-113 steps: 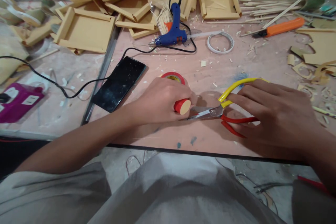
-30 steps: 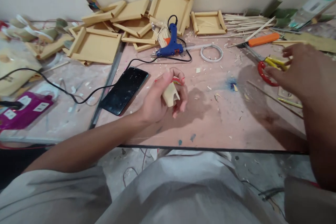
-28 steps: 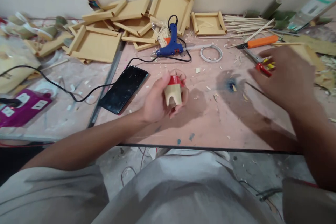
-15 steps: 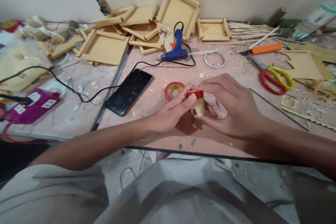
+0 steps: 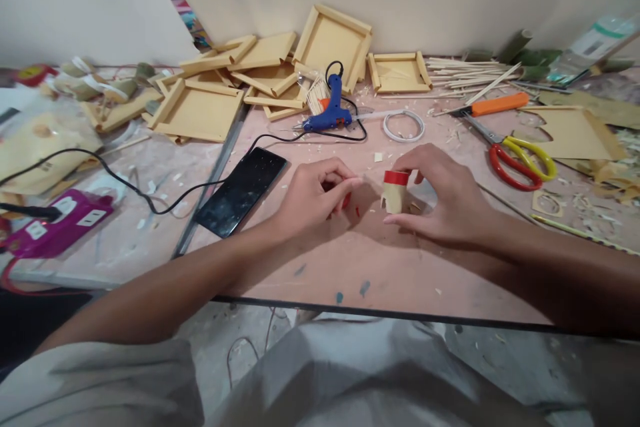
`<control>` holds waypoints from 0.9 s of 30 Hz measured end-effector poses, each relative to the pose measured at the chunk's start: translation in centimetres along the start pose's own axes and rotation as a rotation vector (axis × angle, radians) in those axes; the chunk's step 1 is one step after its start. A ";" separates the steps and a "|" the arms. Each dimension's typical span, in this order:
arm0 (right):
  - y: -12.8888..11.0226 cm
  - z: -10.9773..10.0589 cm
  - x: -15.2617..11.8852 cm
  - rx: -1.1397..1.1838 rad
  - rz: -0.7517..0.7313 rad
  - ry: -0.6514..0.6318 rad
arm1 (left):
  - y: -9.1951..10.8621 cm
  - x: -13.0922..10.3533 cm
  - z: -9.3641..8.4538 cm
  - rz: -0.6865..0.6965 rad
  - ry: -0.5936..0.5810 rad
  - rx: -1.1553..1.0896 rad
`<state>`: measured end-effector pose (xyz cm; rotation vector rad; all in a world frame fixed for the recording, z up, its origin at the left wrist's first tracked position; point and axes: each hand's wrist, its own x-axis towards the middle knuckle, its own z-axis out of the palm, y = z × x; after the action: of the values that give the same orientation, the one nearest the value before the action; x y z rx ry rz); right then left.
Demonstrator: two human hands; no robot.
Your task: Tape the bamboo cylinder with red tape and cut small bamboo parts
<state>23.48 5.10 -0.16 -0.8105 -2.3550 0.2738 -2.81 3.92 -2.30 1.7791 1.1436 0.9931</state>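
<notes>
My right hand (image 5: pixel 440 197) curves around a small pale tube (image 5: pixel 395 200) with a red tape band around its top and a notch in its lower left side. The thumb is at the tube's base, and the fingers reach behind it. To the left, my left hand (image 5: pixel 317 193) is closed, with thumb and fingertips pinched together. Red edges of a tape roll (image 5: pixel 347 200) peek out beneath these fingers; the hand covers most of it. Whatever the pinch holds, if anything, is hidden. A small red scrap (image 5: pixel 357 211) lies between the hands.
A phone (image 5: pixel 241 190) lies left of my hands. Behind are a blue glue gun (image 5: pixel 330 117) with its cord, a white tape ring (image 5: pixel 404 127) and several card trays (image 5: pixel 333 40). Scissors (image 5: pixel 520 163), an orange cutter (image 5: pixel 500 104) and thin sticks (image 5: pixel 465 73) lie right. A purple power strip (image 5: pixel 60 220) is left.
My left hand has left the tube and moved left over the red tape roll, covering most of it. The tube is now at my right hand alone. My view has tilted up slightly.
</notes>
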 end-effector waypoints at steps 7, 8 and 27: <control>0.9 1.6 0.2 0.041 0.021 0.022 | -1.6 3.5 -3.4 0.104 0.039 0.316; 1.0 1.7 0.1 0.054 0.031 0.018 | -1.5 4.0 -3.8 0.110 0.023 0.351; 1.1 2.3 -0.9 -0.163 -0.209 -0.001 | 0.8 -0.6 0.5 -0.173 -0.081 -0.554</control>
<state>23.17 5.44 -2.83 -0.6305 -2.4619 -0.0051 -2.30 3.06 -1.84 1.2451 0.8486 1.0034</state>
